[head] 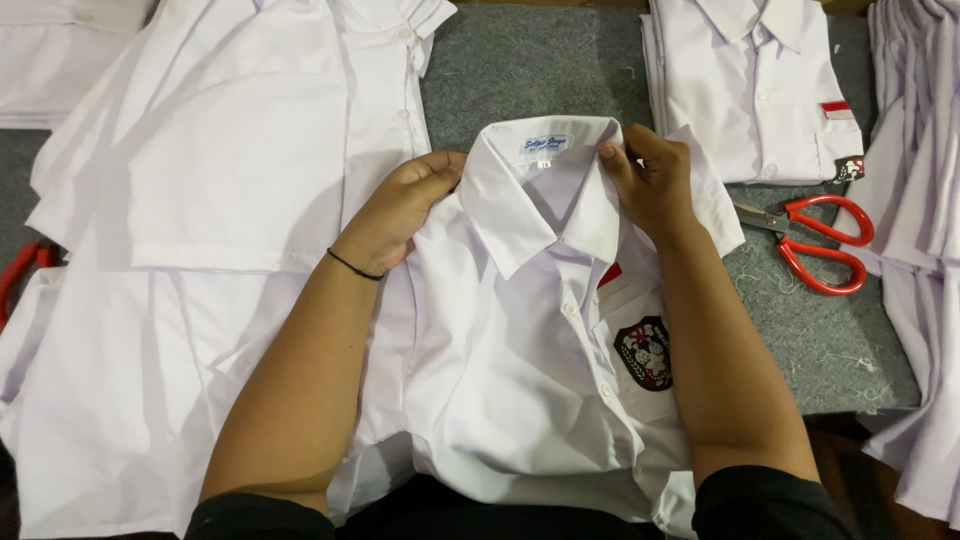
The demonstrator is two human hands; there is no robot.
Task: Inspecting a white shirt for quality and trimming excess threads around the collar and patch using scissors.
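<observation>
A white buttoned shirt lies face up in front of me on a grey felt surface, collar away from me, with a dark round badge on its chest pocket. My left hand grips the shirt's left shoulder beside the collar. My right hand pinches the right side of the collar with thumb and fingers. A thin black band circles my left wrist.
Red-handled scissors lie on the grey felt to the right. A folded white shirt sits at top right, more white shirts spread at left, and further white cloth hangs along the right edge.
</observation>
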